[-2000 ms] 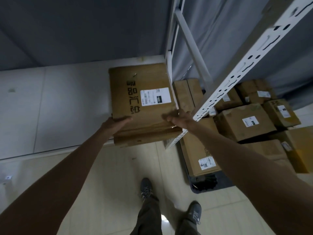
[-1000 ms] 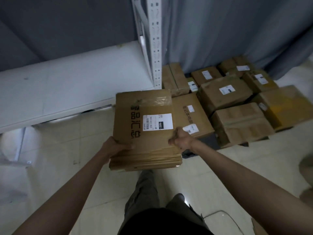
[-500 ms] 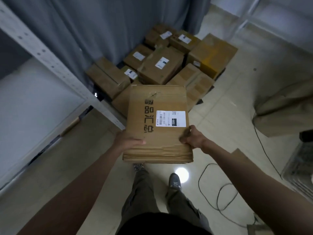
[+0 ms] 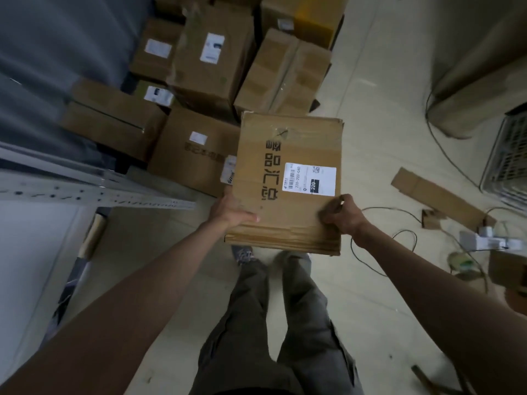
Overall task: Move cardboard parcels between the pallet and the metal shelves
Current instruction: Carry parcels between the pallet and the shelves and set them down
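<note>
Since 0.5 s ago the parcel (image 4: 288,181) has been carried on to the right: the shelf post (image 4: 94,192) is now seen well to the left of the left hand (image 4: 231,212), and the stacked boxes (image 4: 205,67) are now seen beyond and left of the fingers instead of straight ahead. The grip has been kept. The parcel is held in the air over the floor (image 4: 370,309), above the person's legs (image 4: 279,323). Its near left edge is gripped by the left hand, thumb laid on top; its near right corner is clamped by the curled fingers (image 4: 332,208) of the right hand (image 4: 342,215).

Large black Chinese characters are printed across the lid. Just beyond the right fingers a white label (image 4: 310,179) is stuck, on which "220-220-C40", a barcode and "220" in a black bar can be read. White labels on the stacked boxes are too blurred to be read.

To the right of the right hand, a strip of flat cardboard (image 4: 439,198), loose cables (image 4: 382,243) and a white power strip (image 4: 482,238) are seen on the floor. Nothing is seen between the parcel and the stack.
</note>
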